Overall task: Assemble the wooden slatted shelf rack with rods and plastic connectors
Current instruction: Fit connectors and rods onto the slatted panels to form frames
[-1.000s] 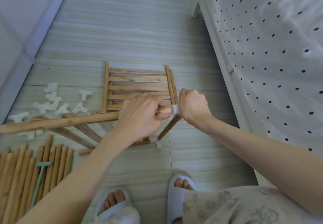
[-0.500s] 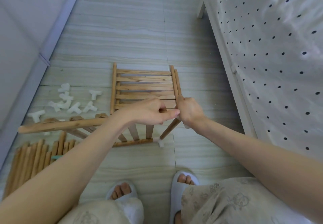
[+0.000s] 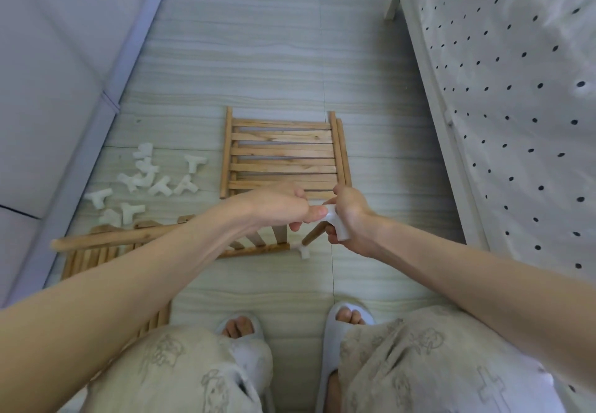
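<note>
rod [image 3: 113, 241] mid-frame, stiff, light | left hand [image 3: 274, 207] wraps its end | right hand [image 3: 350, 219] clamps white connector [image 3: 337, 224], slippery plastic; grip the body | slatted panel [image 3: 283, 154] flat on floor above

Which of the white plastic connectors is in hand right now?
The connector gripped by the right hand, joining the rods at the frame's corner. The loose connectors lie on the floor to the left.

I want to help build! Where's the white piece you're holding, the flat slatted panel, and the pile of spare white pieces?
white connector [image 3: 338, 224], head view, its middle
slatted panel [image 3: 283, 154], head view, a middle slat
spare connectors [image 3: 159, 183], head view, one piece
</note>
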{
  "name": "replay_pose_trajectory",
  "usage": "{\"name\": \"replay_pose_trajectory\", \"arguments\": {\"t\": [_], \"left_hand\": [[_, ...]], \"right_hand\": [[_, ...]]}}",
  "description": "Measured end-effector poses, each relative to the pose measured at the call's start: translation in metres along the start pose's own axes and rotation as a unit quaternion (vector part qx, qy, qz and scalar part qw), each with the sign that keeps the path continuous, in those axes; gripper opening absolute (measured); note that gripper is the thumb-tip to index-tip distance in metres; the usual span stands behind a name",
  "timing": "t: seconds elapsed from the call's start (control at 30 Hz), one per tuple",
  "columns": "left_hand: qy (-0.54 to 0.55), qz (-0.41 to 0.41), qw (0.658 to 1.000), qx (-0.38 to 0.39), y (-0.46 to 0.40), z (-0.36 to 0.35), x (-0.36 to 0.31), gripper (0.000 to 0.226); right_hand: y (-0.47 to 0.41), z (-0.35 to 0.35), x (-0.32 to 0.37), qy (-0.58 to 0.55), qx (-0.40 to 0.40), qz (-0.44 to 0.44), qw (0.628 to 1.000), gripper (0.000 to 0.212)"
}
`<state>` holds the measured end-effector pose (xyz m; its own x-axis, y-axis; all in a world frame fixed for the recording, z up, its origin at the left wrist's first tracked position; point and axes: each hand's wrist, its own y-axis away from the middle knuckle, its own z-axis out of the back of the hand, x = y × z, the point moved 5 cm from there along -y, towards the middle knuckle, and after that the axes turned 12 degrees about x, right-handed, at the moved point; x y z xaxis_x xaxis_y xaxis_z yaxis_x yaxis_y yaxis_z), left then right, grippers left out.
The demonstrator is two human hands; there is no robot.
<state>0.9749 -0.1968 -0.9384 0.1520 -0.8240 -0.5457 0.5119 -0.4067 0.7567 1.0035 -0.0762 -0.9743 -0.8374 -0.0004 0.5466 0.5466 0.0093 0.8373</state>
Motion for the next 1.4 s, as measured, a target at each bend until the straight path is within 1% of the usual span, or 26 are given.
{"name": "replay_pose_trajectory", "arguments": {"t": [0.13, 0.37, 0.43, 0.53, 0.6, 0.67, 0.73, 0.8, 0.83, 0.87, 0.9, 0.97, 1.03, 1.07, 1.1, 1.17, 1.2, 1.23, 1.3, 1.4], "left_hand": [[0.02, 0.0, 1.0, -0.002, 0.004, -0.004, 0.0, 0.037], [0.002, -0.002, 1.0, -0.02, 0.013, -0.009, -0.006, 0.032], [0.023, -0.008, 1.0, -0.019, 0.015, -0.01, -0.005, 0.029], [0.064, -0.032, 0.997, -0.034, 0.018, -0.006, -0.001, 0.029], [0.033, -0.057, 0.996, -0.056, 0.021, -0.002, -0.001, 0.028], [-0.005, -0.082, 0.994, -0.069, 0.023, 0.002, -0.002, 0.027], [-0.021, -0.113, 0.991, -0.071, 0.029, 0.006, -0.003, 0.027], [-0.021, -0.146, 0.982, -0.12, 0.037, 0.019, -0.005, 0.033], [-0.004, -0.162, 0.975, -0.155, 0.042, 0.027, -0.005, 0.037], [0.021, -0.179, 0.966, -0.184, 0.046, 0.036, -0.005, 0.04], [0.048, -0.196, 0.958, -0.202, 0.049, 0.042, -0.005, 0.043], [0.088, -0.225, 0.945, -0.222, 0.054, 0.051, -0.004, 0.047], [0.113, -0.24, 0.935, -0.234, 0.058, 0.057, -0.004, 0.048], [0.124, -0.248, 0.931, -0.236, 0.059, 0.059, -0.004, 0.049], [0.137, -0.261, 0.926, -0.237, 0.061, 0.061, -0.005, 0.05], [0.172, -0.306, 0.906, -0.237, 0.066, 0.066, -0.008, 0.05], [0.187, -0.332, 0.894, -0.237, 0.069, 0.068, -0.009, 0.05], [0.198, -0.352, 0.884, -0.236, 0.071, 0.07, -0.01, 0.048], [0.232, -0.375, 0.868, -0.23, 0.074, 0.071, -0.006, 0.037], [0.296, -0.38, 0.846, -0.227, 0.073, 0.071, 0.012, 0.041]], "right_hand": [[0.0, -0.001, -0.005, 0.009, -0.009, -0.003, 1.0, 0.027], [0.006, -0.002, -0.006, 0.032, -0.005, 0.017, 0.999, 0.031], [0.008, -0.003, -0.007, 0.039, 0.002, 0.027, 0.999, 0.032], [0.009, -0.005, -0.001, 0.081, 0.005, 0.069, 0.994, 0.033], [0.01, -0.006, 0.007, 0.093, 0.011, 0.109, 0.99, 0.031], [0.011, -0.006, 0.014, 0.064, 0.018, 0.132, 0.989, 0.035], [0.015, -0.009, 0.022, 0.011, 0.062, 0.148, 0.987, 0.042], [0.021, -0.01, 0.034, -0.043, 0.138, 0.183, 0.972, 0.045], [0.024, -0.008, 0.041, -0.041, 0.16, 0.21, 0.964, 0.044], [0.028, -0.005, 0.047, -0.005, 0.162, 0.239, 0.957, 0.04], [0.032, -0.002, 0.052, 0.059, 0.148, 0.266, 0.951, 0.035], [0.039, 0.003, 0.059, 0.185, 0.102, 0.32, 0.924, 0.027], [0.045, 0.001, 0.064, 0.267, 0.077, 0.39, 0.878, 0.022], [0.048, -0.002, 0.065, 0.294, 0.068, 0.417, 0.858, 0.021], [0.05, -0.005, 0.067, 0.305, 0.056, 0.436, 0.845, 0.022], [0.055, -0.01, 0.076, 0.297, 0.039, 0.477, 0.826, 0.018], [0.058, -0.013, 0.081, 0.299, 0.029, 0.502, 0.811, 0.015], [0.061, -0.016, 0.086, 0.314, 0.013, 0.527, 0.79, 0.016], [0.064, -0.024, 0.095, 0.366, -0.023, 0.559, 0.744, 0.024], [0.06, -0.039, 0.102, 0.466, -0.065, 0.572, 0.672, 0.029]]}}
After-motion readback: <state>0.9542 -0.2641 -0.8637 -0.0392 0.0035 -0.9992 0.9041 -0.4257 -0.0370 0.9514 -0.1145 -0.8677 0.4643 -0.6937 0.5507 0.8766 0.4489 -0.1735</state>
